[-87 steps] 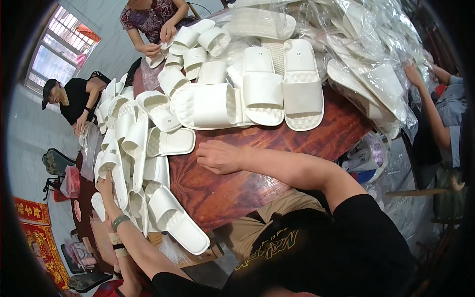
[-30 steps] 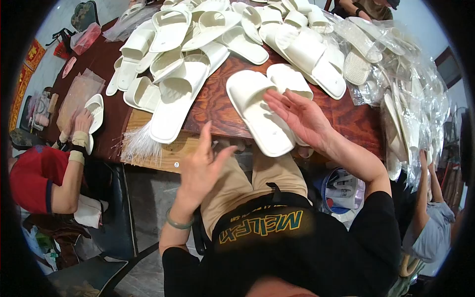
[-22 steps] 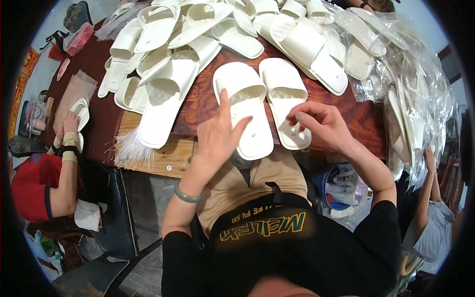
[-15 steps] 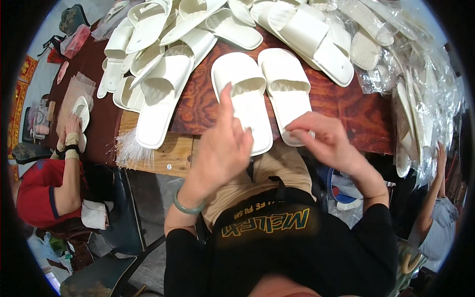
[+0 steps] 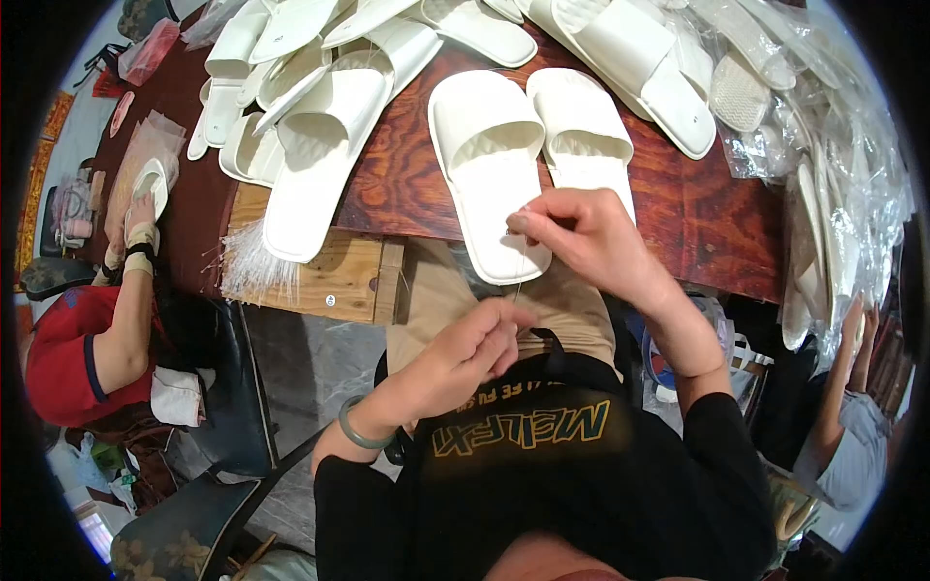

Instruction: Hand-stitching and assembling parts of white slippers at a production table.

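A pair of white slippers lies side by side at the table's near edge, toes away from me: a left slipper (image 5: pixel 499 203) and a right slipper (image 5: pixel 581 126). Over the left slipper's heel, my right hand (image 5: pixel 591 242) pinches a thin clear strand (image 5: pixel 520 276). Below it, close to my lap, my left hand (image 5: pixel 465 353) is closed with its fingertips at the strand's lower end; that fingertip area is slightly blurred. My right hand covers the right slipper's heel.
More white slippers (image 5: pixel 325 145) are heaped at the back and left of the wooden table (image 5: pixel 407 174). A bunch of clear strands (image 5: pixel 257 266) hangs over a wooden drawer (image 5: pixel 339 281). Bagged slippers (image 5: pixel 809 232) stand at right. Co-workers sit on both sides; one handles a slipper (image 5: pixel 147 189).
Both hands have come together over the left slipper's heel: my right moved left, my left dropped lower. A strand now shows between them. The view has shifted slightly.
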`<state>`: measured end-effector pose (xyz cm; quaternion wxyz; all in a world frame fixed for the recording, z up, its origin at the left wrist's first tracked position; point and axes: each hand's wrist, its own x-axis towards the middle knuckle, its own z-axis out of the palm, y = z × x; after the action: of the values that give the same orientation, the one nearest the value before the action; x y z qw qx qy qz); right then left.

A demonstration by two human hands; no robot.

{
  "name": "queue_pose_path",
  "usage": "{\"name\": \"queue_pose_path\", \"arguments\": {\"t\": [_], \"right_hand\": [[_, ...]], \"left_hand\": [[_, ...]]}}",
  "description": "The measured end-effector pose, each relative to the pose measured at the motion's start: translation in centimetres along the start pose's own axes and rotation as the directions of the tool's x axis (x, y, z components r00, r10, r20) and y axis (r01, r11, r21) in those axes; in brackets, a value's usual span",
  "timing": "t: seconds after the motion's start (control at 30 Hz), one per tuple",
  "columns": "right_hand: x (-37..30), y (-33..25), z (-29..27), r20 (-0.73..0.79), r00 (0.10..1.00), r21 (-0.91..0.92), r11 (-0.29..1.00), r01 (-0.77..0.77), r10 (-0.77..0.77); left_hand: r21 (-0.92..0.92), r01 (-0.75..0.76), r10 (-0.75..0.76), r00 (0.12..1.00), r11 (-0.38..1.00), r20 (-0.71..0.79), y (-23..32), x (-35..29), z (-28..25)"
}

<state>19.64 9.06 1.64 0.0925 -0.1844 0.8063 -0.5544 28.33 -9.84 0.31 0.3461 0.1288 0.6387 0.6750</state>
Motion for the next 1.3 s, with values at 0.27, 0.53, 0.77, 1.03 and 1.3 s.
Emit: {"name": "queue_pose_path", "arguments": {"t": [0.27,0.53,0.77,1.03,1.3], "right_hand": [[3.0,0.7,-0.6,-0.111,0.937,-0.576,0.790,0.211,-0.332],[-1.4,0.5,-1.6,0.147,0.827,-0.565,0.640,0.520,-0.542],[0.3,0.4,-2.7,0.502,0.603,-0.680,0.148,0.718,-0.620],[1.6,0.1,-3.0,0.676,0.507,-0.626,-0.053,0.778,-0.535],[2.5,1.4,-1.8,0.639,0.443,-0.593,-0.036,0.804,-0.629]], "left_hand": [[-0.681,0.056,-0.098,0.995,0.730,-0.023,0.7,3.0,-1.9],[-0.714,-0.120,0.069,0.993,0.690,-0.099,0.4,7.7,-4.9],[-0.750,-0.129,0.118,0.991,0.649,-0.068,0.7,9.8,-6.5],[-0.736,-0.111,0.018,0.991,0.668,-0.133,1.6,9.9,-6.5],[-0.732,-0.120,0.007,0.988,0.671,-0.155,1.8,10.1,-6.4]]}}
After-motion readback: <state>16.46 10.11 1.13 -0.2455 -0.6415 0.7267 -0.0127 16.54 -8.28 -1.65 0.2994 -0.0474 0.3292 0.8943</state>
